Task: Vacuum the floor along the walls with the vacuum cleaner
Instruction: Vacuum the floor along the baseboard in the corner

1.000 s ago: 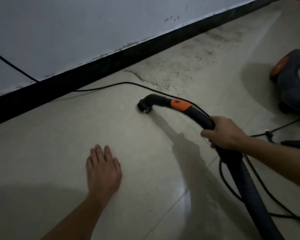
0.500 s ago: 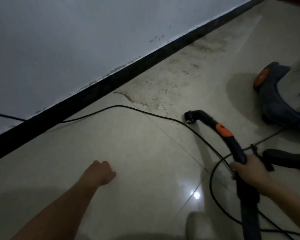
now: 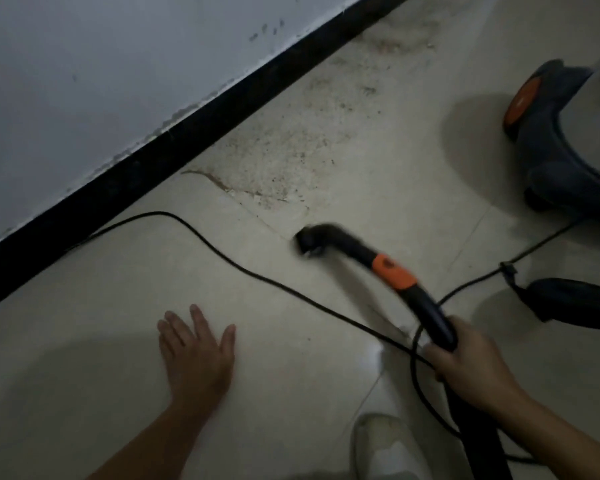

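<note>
My right hand [image 3: 471,368] grips the black vacuum hose handle [image 3: 430,313], which has an orange band. Its curved nozzle end [image 3: 309,240] points down at the pale tiled floor, just short of a patch of brown dirt and specks [image 3: 291,157] lying beside the black skirting board [image 3: 194,140]. My left hand [image 3: 196,355] rests flat on the floor with fingers spread, left of the nozzle. The dark vacuum cleaner body [image 3: 561,143] with an orange wheel stands at the right.
A black power cable [image 3: 222,258] runs from the skirting across the floor and loops under the hose. A dark floor-head attachment [image 3: 575,303] lies at the right edge. A light shoe [image 3: 385,448] shows at the bottom. The grey wall [image 3: 101,64] fills the upper left.
My left hand went from curled to flat with fingers spread on the floor. The nozzle has moved left, closer to the dirt patch, and the view has shifted.
</note>
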A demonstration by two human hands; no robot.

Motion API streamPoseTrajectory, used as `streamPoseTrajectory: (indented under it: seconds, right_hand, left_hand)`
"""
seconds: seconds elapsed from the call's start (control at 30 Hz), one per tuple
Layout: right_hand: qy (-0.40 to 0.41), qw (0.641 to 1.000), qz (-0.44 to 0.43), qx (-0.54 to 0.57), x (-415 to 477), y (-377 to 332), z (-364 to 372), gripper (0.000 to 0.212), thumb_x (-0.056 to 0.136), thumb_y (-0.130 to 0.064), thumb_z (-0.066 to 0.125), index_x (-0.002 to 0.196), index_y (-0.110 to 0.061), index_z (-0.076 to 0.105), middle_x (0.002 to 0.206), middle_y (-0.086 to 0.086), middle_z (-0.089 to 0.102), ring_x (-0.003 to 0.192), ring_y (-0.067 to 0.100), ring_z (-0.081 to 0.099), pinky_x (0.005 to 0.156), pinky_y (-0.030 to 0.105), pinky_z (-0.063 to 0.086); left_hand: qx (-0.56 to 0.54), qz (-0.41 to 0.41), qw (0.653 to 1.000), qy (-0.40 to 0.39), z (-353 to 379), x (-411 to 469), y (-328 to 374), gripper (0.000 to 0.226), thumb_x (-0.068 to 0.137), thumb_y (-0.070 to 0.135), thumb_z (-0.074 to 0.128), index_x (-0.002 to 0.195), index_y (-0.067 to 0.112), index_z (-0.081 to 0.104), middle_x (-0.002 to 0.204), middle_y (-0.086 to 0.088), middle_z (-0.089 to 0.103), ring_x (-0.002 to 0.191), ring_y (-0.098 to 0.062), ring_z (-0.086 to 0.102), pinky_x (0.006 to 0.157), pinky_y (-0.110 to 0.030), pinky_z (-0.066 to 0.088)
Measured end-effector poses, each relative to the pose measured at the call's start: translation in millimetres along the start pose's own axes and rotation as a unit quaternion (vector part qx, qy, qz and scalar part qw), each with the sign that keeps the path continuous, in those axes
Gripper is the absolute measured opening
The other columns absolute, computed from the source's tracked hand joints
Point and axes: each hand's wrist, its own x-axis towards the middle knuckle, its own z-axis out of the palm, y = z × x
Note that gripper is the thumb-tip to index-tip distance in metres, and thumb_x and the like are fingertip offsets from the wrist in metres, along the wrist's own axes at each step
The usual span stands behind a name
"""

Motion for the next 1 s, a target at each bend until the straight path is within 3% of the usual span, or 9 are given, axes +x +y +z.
streamPoseTrajectory:
  seconds: [0.1, 0.2, 0.27, 0.37, 0.47, 0.57, 0.67, 0.87, 1.0]
  right_hand:
    - [0.060, 0.997, 0.026, 0.047, 31, -11, -11, 0.017, 0.078, -0.023, 0.071, 0.081, -0.019, 0.054, 0.057, 0.002, 0.065, 0.047, 0.017, 0.064, 0.048, 0.029, 0.049]
    - [0.023, 0.999, -0.032, -0.018, 40, -26, 6, 0.023, 0.076, -0.033, 0.070, 0.077, -0.022, 0.050, 0.060, -0.001, 0.061, 0.051, 0.014, 0.059, 0.044, 0.026, 0.039]
    - [-0.011, 0.998, -0.052, -0.029, 44, -35, 17, 0.026, 0.078, -0.040, 0.068, 0.077, -0.023, 0.050, 0.062, -0.001, 0.062, 0.055, 0.016, 0.060, 0.048, 0.029, 0.043]
    - [0.019, 0.999, -0.034, -0.001, 60, -48, 14, 0.034, 0.081, -0.053, 0.065, 0.083, -0.022, 0.050, 0.067, 0.005, 0.066, 0.062, 0.025, 0.065, 0.061, 0.038, 0.053]
    - [0.005, 0.997, -0.080, 0.006, 61, -59, 14, 0.044, 0.078, -0.071, 0.053, 0.084, -0.028, 0.050, 0.058, -0.002, 0.064, 0.054, 0.016, 0.064, 0.050, 0.032, 0.050]
    - [-0.066, 0.991, -0.111, 0.032, 56, -68, 26, 0.028, 0.081, -0.054, 0.065, 0.081, -0.028, 0.056, 0.063, -0.011, 0.068, 0.050, 0.006, 0.063, 0.044, 0.022, 0.047]
    - [-0.047, 0.992, -0.078, 0.083, 60, -73, 29, 0.015, 0.086, -0.027, 0.072, 0.081, -0.021, 0.059, 0.063, -0.007, 0.071, 0.051, 0.007, 0.065, 0.050, 0.029, 0.050]
    - [-0.146, 0.982, -0.122, 0.004, 33, -76, 38, 0.020, 0.079, -0.015, 0.075, 0.080, -0.019, 0.056, 0.059, 0.000, 0.068, 0.045, 0.007, 0.063, 0.045, 0.021, 0.046]
    - [-0.048, 0.993, -0.106, -0.013, 63, -93, 41, 0.021, 0.081, -0.019, 0.075, 0.078, -0.020, 0.054, 0.050, 0.003, 0.063, 0.044, 0.007, 0.060, 0.047, 0.028, 0.046]
  left_hand:
    - [-0.013, -0.007, 0.999, 0.042, 7, -1, 0, 0.083, 0.088, 0.057, 0.022, 0.142, -0.005, 0.036, 0.142, -0.045, 0.025, 0.133, -0.057, 0.024, 0.111, -0.059, 0.022]
    - [-0.026, -0.016, 0.998, 0.061, 8, 0, 1, 0.085, 0.086, 0.058, 0.021, 0.144, -0.002, 0.035, 0.146, -0.041, 0.022, 0.137, -0.053, 0.021, 0.113, -0.057, 0.019]
    - [-0.035, -0.026, 0.998, 0.055, 8, 6, 1, 0.083, 0.087, 0.059, 0.021, 0.145, 0.002, 0.033, 0.149, -0.037, 0.020, 0.140, -0.049, 0.017, 0.115, -0.054, 0.016]
    - [-0.082, -0.073, 0.990, 0.087, 6, 33, 5, 0.065, 0.096, 0.045, 0.041, 0.145, 0.004, 0.036, 0.152, -0.031, 0.021, 0.142, -0.044, 0.016, 0.117, -0.050, 0.012]
    - [-0.104, -0.093, 0.984, 0.115, 1, 52, 8, 0.057, 0.095, 0.033, 0.050, 0.142, 0.002, 0.040, 0.151, -0.030, 0.025, 0.142, -0.043, 0.020, 0.116, -0.050, 0.014]
    - [-0.099, -0.101, 0.982, 0.127, 5, 56, 9, 0.056, 0.096, 0.034, 0.044, 0.141, 0.002, 0.040, 0.150, -0.030, 0.028, 0.141, -0.043, 0.022, 0.115, -0.052, 0.016]
    - [-0.089, -0.104, 0.982, 0.132, 7, 57, 10, 0.060, 0.092, 0.038, 0.036, 0.141, 0.002, 0.041, 0.149, -0.030, 0.029, 0.141, -0.042, 0.023, 0.115, -0.052, 0.017]
    - [-0.079, -0.102, 0.982, 0.139, 8, 56, 9, 0.062, 0.093, 0.039, 0.031, 0.140, -0.001, 0.043, 0.148, -0.031, 0.031, 0.139, -0.044, 0.026, 0.115, -0.054, 0.020]
    - [-0.070, -0.099, 0.982, 0.143, 9, 58, 9, 0.060, 0.093, 0.038, 0.034, 0.138, -0.001, 0.045, 0.146, -0.032, 0.034, 0.138, -0.045, 0.029, 0.114, -0.054, 0.021]
